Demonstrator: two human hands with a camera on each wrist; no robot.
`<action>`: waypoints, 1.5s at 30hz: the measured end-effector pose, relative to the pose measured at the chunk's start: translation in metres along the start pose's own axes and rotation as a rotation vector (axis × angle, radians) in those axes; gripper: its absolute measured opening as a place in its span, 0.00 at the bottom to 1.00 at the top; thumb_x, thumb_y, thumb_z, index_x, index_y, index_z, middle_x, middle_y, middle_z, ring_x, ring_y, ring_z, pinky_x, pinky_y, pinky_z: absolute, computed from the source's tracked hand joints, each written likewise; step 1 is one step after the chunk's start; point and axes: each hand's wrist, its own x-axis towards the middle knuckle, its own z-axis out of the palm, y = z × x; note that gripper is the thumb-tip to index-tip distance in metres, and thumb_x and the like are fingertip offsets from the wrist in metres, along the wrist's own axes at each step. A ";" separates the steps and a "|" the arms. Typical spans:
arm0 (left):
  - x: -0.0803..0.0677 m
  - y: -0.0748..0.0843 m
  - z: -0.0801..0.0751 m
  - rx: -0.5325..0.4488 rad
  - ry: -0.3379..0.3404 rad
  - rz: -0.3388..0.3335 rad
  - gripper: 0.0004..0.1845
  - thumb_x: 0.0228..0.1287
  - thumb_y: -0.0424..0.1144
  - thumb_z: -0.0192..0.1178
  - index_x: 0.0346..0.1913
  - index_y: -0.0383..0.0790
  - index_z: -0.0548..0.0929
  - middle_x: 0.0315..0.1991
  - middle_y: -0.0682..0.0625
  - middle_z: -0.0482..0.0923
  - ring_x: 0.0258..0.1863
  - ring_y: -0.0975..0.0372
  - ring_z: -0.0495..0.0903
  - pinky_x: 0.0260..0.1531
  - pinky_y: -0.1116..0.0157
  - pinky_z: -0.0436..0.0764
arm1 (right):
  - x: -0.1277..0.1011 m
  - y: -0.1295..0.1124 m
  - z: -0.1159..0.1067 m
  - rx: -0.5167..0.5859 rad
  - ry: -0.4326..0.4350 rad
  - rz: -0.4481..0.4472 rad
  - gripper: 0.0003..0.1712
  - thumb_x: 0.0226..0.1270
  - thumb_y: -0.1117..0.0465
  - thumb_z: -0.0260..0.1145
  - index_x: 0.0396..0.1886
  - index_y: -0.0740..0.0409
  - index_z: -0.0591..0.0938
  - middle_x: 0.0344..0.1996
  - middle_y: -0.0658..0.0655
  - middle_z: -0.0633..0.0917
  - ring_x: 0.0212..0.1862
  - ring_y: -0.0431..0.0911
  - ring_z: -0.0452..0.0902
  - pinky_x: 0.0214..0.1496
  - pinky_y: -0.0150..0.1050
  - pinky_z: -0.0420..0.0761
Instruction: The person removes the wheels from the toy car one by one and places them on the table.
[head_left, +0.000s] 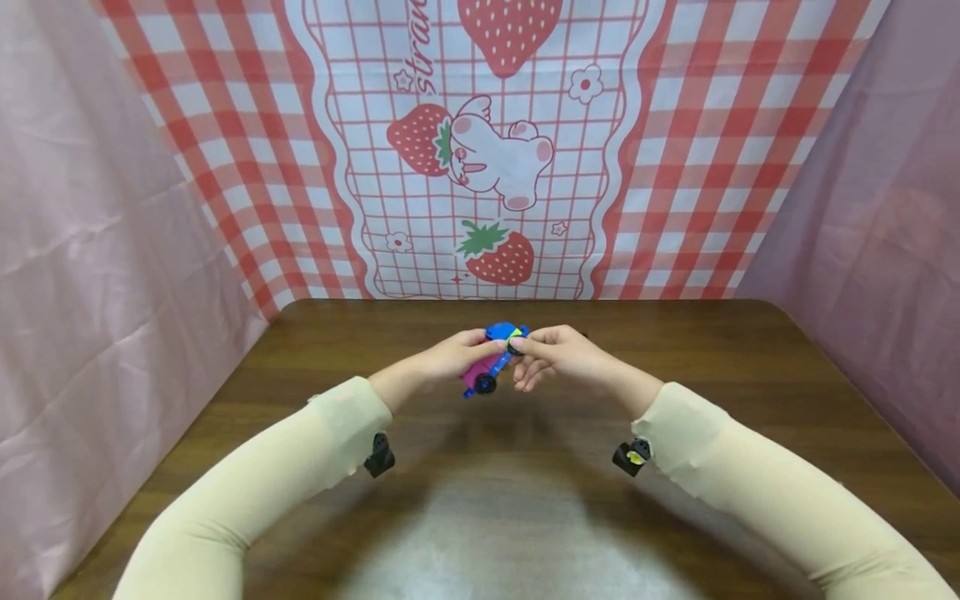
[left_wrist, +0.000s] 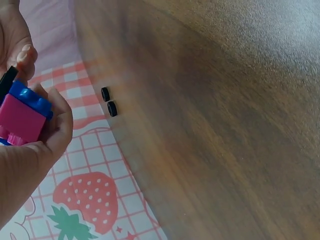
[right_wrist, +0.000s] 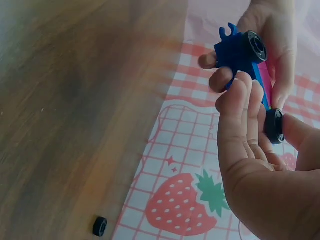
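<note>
A small toy car [head_left: 480, 369] of blue and pink building blocks is held up over the table, tilted on its side. My left hand [head_left: 450, 354] grips its body, with fingers around the blue part in the left wrist view. My right hand [head_left: 570, 357] pinches a black wheel [right_wrist: 275, 126] between thumb and fingers, right at the car's side. Another black wheel [right_wrist: 256, 46] sits on the same side, at the end with a blue hook-shaped piece [right_wrist: 228, 31]. The car's far side is hidden by the left hand.
Two loose black wheels, one nearer the back edge [left_wrist: 105, 94] and one beside it [left_wrist: 112, 108], stand on the brown wooden table [head_left: 510, 500]. A strawberry-print cloth [head_left: 480, 150] hangs behind the table, and pink cloth [head_left: 112, 250] hangs at the sides.
</note>
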 end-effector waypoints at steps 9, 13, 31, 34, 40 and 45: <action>0.000 -0.003 0.002 0.117 0.078 0.010 0.20 0.76 0.47 0.47 0.53 0.30 0.73 0.36 0.47 0.77 0.30 0.65 0.76 0.32 0.70 0.77 | 0.003 0.006 0.007 -0.051 0.086 -0.033 0.25 0.75 0.51 0.55 0.35 0.72 0.81 0.19 0.55 0.84 0.23 0.44 0.82 0.35 0.50 0.84; 0.000 -0.005 0.004 0.131 0.101 0.014 0.19 0.76 0.47 0.46 0.48 0.31 0.73 0.32 0.51 0.72 0.29 0.64 0.74 0.31 0.71 0.75 | 0.004 0.008 0.011 -0.148 0.176 -0.064 0.24 0.73 0.51 0.58 0.31 0.70 0.83 0.15 0.54 0.83 0.18 0.45 0.81 0.27 0.46 0.83; 0.002 -0.010 0.009 0.149 0.120 0.023 0.15 0.77 0.47 0.45 0.41 0.35 0.69 0.28 0.50 0.66 0.25 0.63 0.68 0.25 0.68 0.69 | 0.002 0.002 0.021 -0.270 0.310 0.014 0.25 0.71 0.50 0.60 0.24 0.68 0.83 0.11 0.52 0.81 0.14 0.42 0.77 0.20 0.38 0.81; 0.003 -0.010 0.009 0.188 0.143 0.045 0.15 0.76 0.47 0.47 0.39 0.36 0.69 0.27 0.52 0.66 0.22 0.64 0.66 0.23 0.69 0.68 | 0.003 0.000 0.020 -0.250 0.304 0.033 0.25 0.72 0.50 0.60 0.25 0.68 0.83 0.11 0.52 0.80 0.14 0.41 0.77 0.20 0.37 0.80; 0.001 -0.008 0.010 0.259 0.202 0.072 0.18 0.76 0.47 0.48 0.46 0.32 0.73 0.31 0.49 0.71 0.27 0.63 0.69 0.27 0.70 0.71 | 0.003 -0.002 0.020 -0.252 0.294 0.044 0.25 0.72 0.49 0.60 0.26 0.67 0.83 0.12 0.53 0.80 0.14 0.41 0.76 0.21 0.37 0.80; 0.000 -0.006 0.012 0.280 0.179 0.080 0.18 0.76 0.48 0.47 0.47 0.33 0.73 0.35 0.45 0.72 0.31 0.62 0.71 0.30 0.69 0.72 | 0.001 -0.002 0.020 -0.244 0.306 0.084 0.25 0.72 0.49 0.60 0.25 0.67 0.83 0.10 0.52 0.78 0.13 0.41 0.75 0.20 0.36 0.79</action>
